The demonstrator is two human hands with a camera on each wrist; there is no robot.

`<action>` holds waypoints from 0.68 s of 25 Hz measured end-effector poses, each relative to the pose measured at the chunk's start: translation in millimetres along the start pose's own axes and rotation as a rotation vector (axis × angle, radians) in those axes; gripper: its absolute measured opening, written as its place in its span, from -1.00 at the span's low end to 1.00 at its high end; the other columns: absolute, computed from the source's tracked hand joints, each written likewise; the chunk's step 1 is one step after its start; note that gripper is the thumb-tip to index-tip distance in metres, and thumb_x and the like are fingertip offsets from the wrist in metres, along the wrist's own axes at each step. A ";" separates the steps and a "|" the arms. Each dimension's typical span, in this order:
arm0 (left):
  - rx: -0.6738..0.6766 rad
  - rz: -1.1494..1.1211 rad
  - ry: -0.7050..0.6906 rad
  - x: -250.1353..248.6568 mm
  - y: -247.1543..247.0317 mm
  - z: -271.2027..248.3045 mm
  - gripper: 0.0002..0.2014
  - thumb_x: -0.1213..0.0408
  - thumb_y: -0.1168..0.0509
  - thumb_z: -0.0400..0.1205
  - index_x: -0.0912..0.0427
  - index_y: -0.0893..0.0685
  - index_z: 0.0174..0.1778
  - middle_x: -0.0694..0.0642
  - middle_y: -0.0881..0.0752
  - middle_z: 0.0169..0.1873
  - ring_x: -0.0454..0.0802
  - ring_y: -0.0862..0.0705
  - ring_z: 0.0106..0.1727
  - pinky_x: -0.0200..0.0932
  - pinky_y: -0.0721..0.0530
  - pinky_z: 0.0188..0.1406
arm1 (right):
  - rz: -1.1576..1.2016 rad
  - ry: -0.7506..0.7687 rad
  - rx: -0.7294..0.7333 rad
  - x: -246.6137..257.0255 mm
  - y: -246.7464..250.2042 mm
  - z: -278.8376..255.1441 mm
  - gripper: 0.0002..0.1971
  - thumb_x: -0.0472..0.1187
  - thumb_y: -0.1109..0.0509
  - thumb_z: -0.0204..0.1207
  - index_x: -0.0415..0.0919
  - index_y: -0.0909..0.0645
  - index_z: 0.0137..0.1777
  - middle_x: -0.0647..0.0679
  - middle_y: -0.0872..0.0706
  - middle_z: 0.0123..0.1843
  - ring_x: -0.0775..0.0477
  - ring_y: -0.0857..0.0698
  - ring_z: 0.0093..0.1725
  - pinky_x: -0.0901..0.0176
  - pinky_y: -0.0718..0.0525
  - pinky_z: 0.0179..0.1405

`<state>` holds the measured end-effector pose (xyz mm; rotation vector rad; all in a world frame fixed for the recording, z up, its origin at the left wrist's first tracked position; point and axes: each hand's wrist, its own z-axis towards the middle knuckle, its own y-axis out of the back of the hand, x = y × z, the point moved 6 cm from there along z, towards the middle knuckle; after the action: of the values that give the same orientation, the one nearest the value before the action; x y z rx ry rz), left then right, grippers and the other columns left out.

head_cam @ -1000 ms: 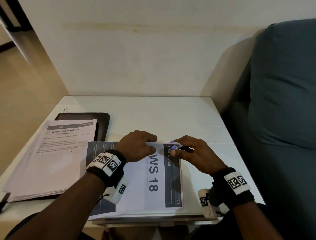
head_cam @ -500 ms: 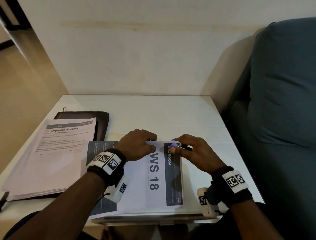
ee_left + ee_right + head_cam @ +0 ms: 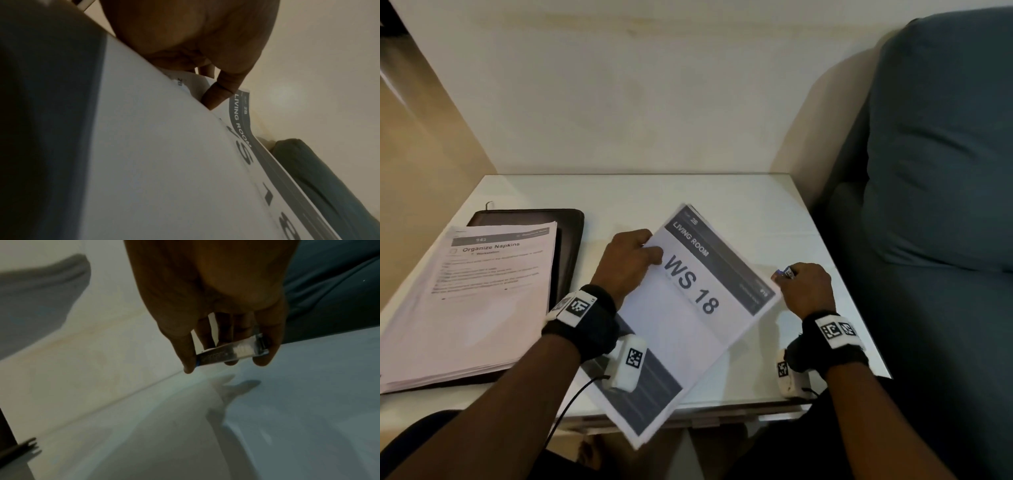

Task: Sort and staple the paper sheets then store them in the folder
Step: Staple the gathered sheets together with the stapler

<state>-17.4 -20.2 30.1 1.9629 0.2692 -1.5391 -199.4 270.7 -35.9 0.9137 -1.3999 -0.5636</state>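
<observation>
My left hand (image 3: 631, 263) grips the left edge of a set of sheets (image 3: 698, 308) headed "LIVING ROOM" and "WS 18", lifted off the table and turned slantwise; in the left wrist view the thumb (image 3: 218, 95) presses on the top sheet (image 3: 156, 162). To the right of the sheets my right hand (image 3: 803, 287) holds a small blue stapler (image 3: 784, 273), whose metal underside (image 3: 230, 353) shows between the fingers in the right wrist view. A thick paper stack (image 3: 479, 294) titled "Organize Napkins" lies at the left, partly over a dark folder (image 3: 551, 236).
The white table (image 3: 647, 195) stands against a cream wall. A blue-grey sofa (image 3: 935, 171) runs close along its right side. The table's front edge is just under my wrists.
The stapler has come off the sheets' top corner and my right hand has drawn away to the right. My left hand has lifted the sheets and swung them clockwise.
</observation>
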 end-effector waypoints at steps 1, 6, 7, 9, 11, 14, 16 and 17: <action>-0.029 -0.083 0.042 2.0 -1.4 -0.4 -0.92 0.40 -0.36 0.47 0.28 -0.75 -0.18 0.10 -0.85 -0.27 0.14 -0.78 -0.31 -0.03 -0.71 -0.33 | -0.045 -0.026 -0.016 -4.4 -4.5 2.5 -0.68 -0.09 -0.46 0.57 -0.33 -0.62 -0.27 -0.28 -0.68 -0.20 -0.31 -0.65 -0.07 -0.03 -0.59 -0.10; -0.118 -0.256 0.116 9.5 -8.5 -3.0 -0.90 0.53 -0.31 0.54 0.28 -0.66 -0.23 0.03 -0.85 -0.30 -0.13 -0.74 -0.44 -0.32 -0.59 -0.57 | -0.137 -0.145 -0.054 -24.9 -19.7 7.1 -0.64 -0.03 -0.45 0.62 -0.40 -0.66 0.07 -0.38 -0.69 0.17 -0.44 -0.66 0.22 -0.07 -0.63 0.07; -0.125 -0.262 0.123 11.4 -9.6 -2.9 -0.91 0.54 -0.31 0.55 0.29 -0.66 -0.21 0.03 -0.86 -0.29 -0.14 -0.74 -0.44 -0.33 -0.60 -0.58 | -0.141 -0.162 -0.056 -26.0 -19.1 7.6 -0.64 -0.04 -0.46 0.62 -0.40 -0.65 0.10 -0.38 -0.68 0.19 -0.45 -0.65 0.25 -0.08 -0.63 0.07; -0.132 -0.265 0.135 14.6 -11.1 -3.8 -0.93 0.53 -0.31 0.56 0.31 -0.67 -0.16 0.06 -0.86 -0.24 -0.07 -0.75 -0.37 -0.34 -0.63 -0.57 | -0.145 -0.178 -0.052 -27.4 -20.1 8.2 -0.63 -0.04 -0.49 0.61 -0.40 -0.65 0.13 -0.37 -0.67 0.22 -0.45 -0.64 0.29 -0.07 -0.63 0.05; -0.142 -0.269 0.148 16.3 -11.1 -5.6 -0.91 0.53 -0.31 0.59 0.28 -0.66 -0.17 0.07 -0.86 -0.17 0.00 -0.74 -0.29 -0.35 -0.65 -0.55 | -0.138 -0.190 -0.041 -27.2 -20.6 6.8 -0.62 -0.04 -0.50 0.59 -0.38 -0.65 0.15 -0.36 -0.68 0.23 -0.43 -0.63 0.31 -0.06 -0.62 0.04; -0.137 -0.330 0.171 16.3 -7.6 -11.6 -0.90 0.54 -0.30 0.58 0.27 -0.67 -0.15 0.10 -0.87 -0.14 0.04 -0.77 -0.24 -0.25 -0.70 -0.47 | -0.140 -0.225 0.005 -22.0 -16.3 -1.5 -0.58 -0.01 -0.48 0.60 -0.37 -0.62 0.24 -0.35 -0.64 0.32 -0.42 -0.58 0.37 -0.15 -0.63 0.16; -0.149 -0.378 0.199 14.5 3.3 -18.2 -0.87 0.56 -0.31 0.55 0.25 -0.63 -0.20 0.06 -0.85 -0.24 0.03 -0.76 -0.29 -0.21 -0.68 -0.47 | -0.169 -0.221 0.029 -3.6 -2.9 -16.4 -0.45 0.08 -0.46 0.61 -0.35 -0.55 0.38 -0.34 -0.52 0.43 -0.41 -0.47 0.46 -0.28 -0.56 0.29; -0.172 -0.414 0.204 12.2 15.0 -23.2 -0.86 0.57 -0.32 0.54 0.25 -0.62 -0.22 0.08 -0.84 -0.26 0.04 -0.74 -0.30 -0.21 -0.67 -0.46 | -0.147 -0.160 0.017 15.7 4.1 -26.3 -0.38 0.17 -0.43 0.61 -0.32 -0.52 0.44 -0.31 -0.50 0.45 -0.39 -0.44 0.49 -0.33 -0.53 0.33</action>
<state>12.5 -21.1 26.8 2.0103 0.9115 -1.4967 -172.5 265.9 -21.6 1.0085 -1.4897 -0.7503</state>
